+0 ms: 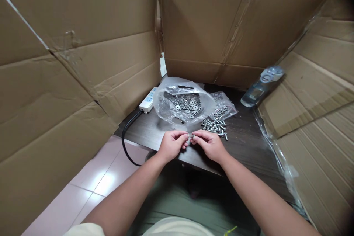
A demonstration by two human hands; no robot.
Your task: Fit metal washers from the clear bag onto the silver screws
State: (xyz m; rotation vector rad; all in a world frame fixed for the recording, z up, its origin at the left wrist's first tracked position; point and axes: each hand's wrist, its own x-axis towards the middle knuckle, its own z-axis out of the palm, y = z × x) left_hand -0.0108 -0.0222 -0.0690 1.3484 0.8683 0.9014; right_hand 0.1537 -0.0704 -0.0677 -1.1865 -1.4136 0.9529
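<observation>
1. The left hand (173,145) and right hand (211,145) are meeting near the front edge of the dark wood-look tabletop (246,147), fingertips and thumbs pinching a metal screw (191,136) between them.
2. Fingers are covering the screw's ends; whether a washer is sitting on it is too small to tell.
3. Beyond the hands, a clear plastic bag (159,107) is gaping, its cloudy folds partly veiling the flat washers (188,104) inside.
4. Loose screws (217,123) are lying just beyond the right hand, some reaching into a smaller plastic bag (231,107).
5. The large bag is partly hiding a power strip (148,100); its black cable (124,136) is dropping past the left edge and passing out of sight.
6. A water bottle (253,93) is appearing tilted beside the right cardboard panel (309,92), its label unreadable.
7. Cardboard is bounding the left, back and right; the widest bare stretch is running right of the screws.
</observation>
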